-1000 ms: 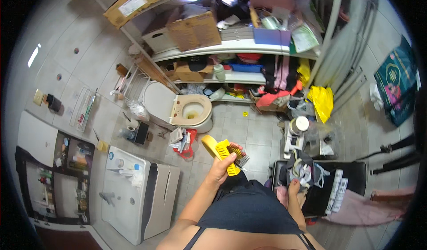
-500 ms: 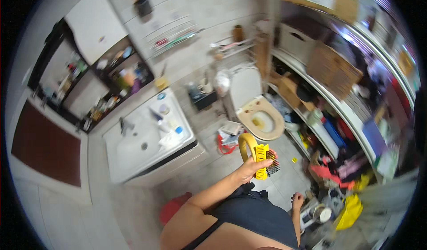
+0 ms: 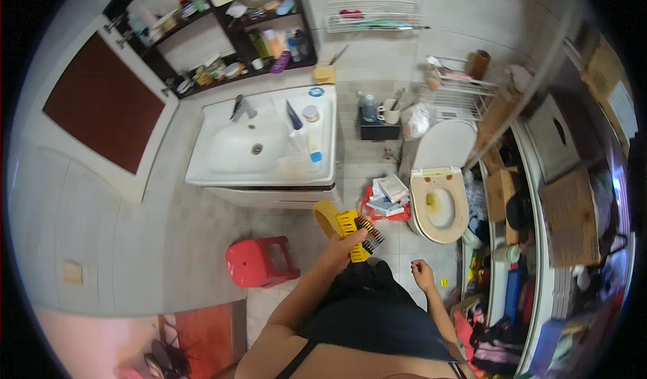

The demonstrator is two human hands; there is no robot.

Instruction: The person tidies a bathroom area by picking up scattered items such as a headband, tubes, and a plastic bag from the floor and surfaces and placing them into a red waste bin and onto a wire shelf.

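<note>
My left hand (image 3: 348, 244) is closed around a yellow brush (image 3: 348, 225) with a big looped handle (image 3: 326, 217) and rows of dark and reddish bristles pointing right. It is held in front of my body, above the tiled floor. My right hand (image 3: 423, 274) hangs low on the right side, its fingers curled in, with nothing visible in them. Beyond the brush lies a pile of flat boxes (image 3: 391, 194) on a red plastic bag. Behind that stands a toilet (image 3: 416, 210) with its lid raised and yellowish stains in the bowl.
To the left is a white sink (image 3: 222, 146) with tubes and jars on its edge, under an open mirror cabinet (image 3: 236, 42). A red stool (image 3: 253, 264) stands on the floor. Shelves (image 3: 539, 278) crowded with boxes and cloth line the right side. A small black holder (image 3: 379, 131) hangs beside the toilet.
The view has swung to the right, so the sink, toilet and shelves sit further right or upright. My left hand keeps the brush, now lower left in view. The red stool shows fully.
</note>
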